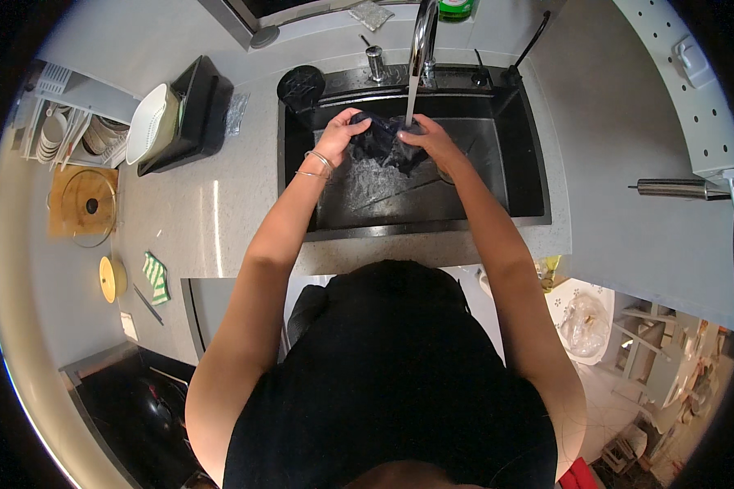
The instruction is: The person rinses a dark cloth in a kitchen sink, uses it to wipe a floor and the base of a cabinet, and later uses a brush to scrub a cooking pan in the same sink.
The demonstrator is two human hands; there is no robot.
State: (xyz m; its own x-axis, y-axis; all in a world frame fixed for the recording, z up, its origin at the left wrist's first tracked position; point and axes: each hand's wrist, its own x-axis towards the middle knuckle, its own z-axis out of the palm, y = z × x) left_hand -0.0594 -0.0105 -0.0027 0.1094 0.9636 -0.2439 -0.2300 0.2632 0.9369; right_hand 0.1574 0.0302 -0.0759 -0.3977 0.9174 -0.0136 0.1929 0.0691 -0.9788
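Note:
Between my two hands a wet dark cloth is stretched out over the sink. My left hand pinches its left end, thumb on top. At the other end my right hand grips the cloth close to the stream. Water runs from the chrome faucet onto the cloth by my right fingers. Below, water splashes on the floor of the black sink. Part of a round object under my right wrist is hidden.
A soap dispenser pump and a round black holder sit along the sink's back edge. To the left, a white basket leans in a black rack. A green bottle stands behind the faucet; a striped cloth lies on the counter.

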